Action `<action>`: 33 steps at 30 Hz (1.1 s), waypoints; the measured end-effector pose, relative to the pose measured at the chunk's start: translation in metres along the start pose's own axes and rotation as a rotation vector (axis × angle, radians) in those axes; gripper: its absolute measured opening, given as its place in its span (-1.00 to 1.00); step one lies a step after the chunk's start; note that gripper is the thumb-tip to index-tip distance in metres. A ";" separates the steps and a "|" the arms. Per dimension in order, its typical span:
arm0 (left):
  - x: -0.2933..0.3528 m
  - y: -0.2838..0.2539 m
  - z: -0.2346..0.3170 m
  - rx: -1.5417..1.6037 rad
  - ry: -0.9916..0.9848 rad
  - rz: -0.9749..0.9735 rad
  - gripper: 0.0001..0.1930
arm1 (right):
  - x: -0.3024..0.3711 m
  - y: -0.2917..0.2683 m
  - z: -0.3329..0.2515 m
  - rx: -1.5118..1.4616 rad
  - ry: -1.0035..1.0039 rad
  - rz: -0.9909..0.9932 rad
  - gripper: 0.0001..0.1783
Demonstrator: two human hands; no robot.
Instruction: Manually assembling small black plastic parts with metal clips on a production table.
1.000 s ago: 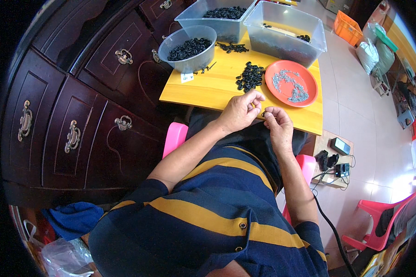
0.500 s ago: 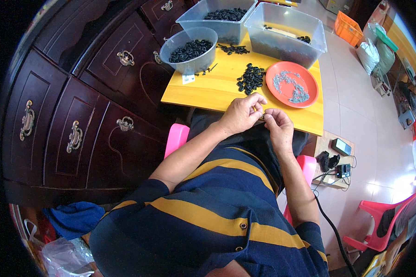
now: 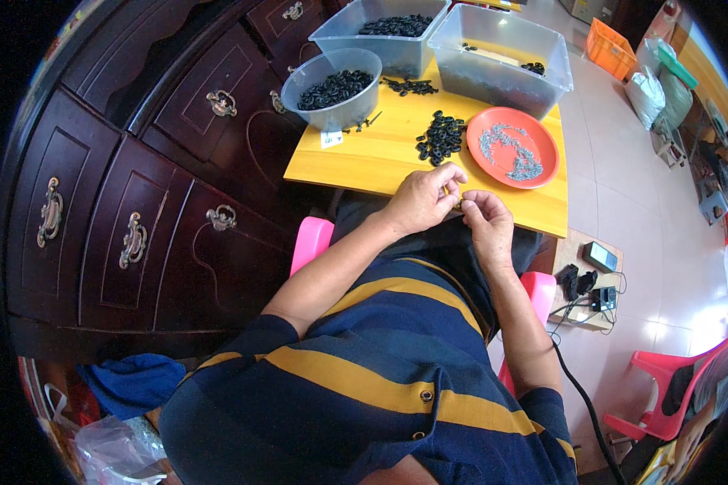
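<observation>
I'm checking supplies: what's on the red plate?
The red plate holds many small grey pieces, bunched thickest toward its near edge. Bare red shows around them; what lies under the thickest bunch is covered.

Striped knit-looking shirt [image 3: 315,412], I noted: navy ground, slate-blue zone, broad mustard bands across chest and belly, thinner mustard line near the hem. Placket [image 3: 438,404] ran down the front, two round buttons [image 3: 426,396] showing, pale rims, dark centres. Short sleeves; left sleeve [image 3: 273,332] looked plain navy toward its edge, right sleeve [image 3: 542,406] navy, mustard lower down. Dark trousers [image 3: 364,217] below, nearly black, details lost in shadow. Forearms and hands [image 3: 419,200] were bare.
</observation>
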State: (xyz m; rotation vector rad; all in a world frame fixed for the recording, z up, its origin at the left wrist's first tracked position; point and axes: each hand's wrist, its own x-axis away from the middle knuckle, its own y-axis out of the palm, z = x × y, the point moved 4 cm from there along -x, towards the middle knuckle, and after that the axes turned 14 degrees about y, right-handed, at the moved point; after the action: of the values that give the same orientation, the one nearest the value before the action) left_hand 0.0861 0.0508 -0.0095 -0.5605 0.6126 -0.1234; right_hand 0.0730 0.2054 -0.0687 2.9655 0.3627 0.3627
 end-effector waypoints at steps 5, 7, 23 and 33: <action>0.001 0.002 0.000 0.016 -0.033 -0.054 -0.73 | -0.001 -0.003 0.007 0.001 0.025 0.011 -0.86; 0.001 -0.001 0.001 0.031 -0.035 -0.056 -0.70 | -0.001 -0.003 0.008 -0.008 0.020 0.005 -0.86; 0.003 -0.022 -0.045 -0.449 -0.057 -0.021 -0.66 | -0.002 -0.007 0.002 -0.178 0.063 0.037 -0.87; 0.015 -0.023 -0.038 -0.482 -0.017 -0.025 -0.77 | 0.000 -0.007 -0.001 -0.184 0.074 0.042 -0.87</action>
State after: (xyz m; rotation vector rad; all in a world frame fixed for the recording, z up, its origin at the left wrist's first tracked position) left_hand 0.0777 0.0093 -0.0306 -1.0344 0.6214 0.0083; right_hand 0.0709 0.2124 -0.0695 2.7888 0.2606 0.4846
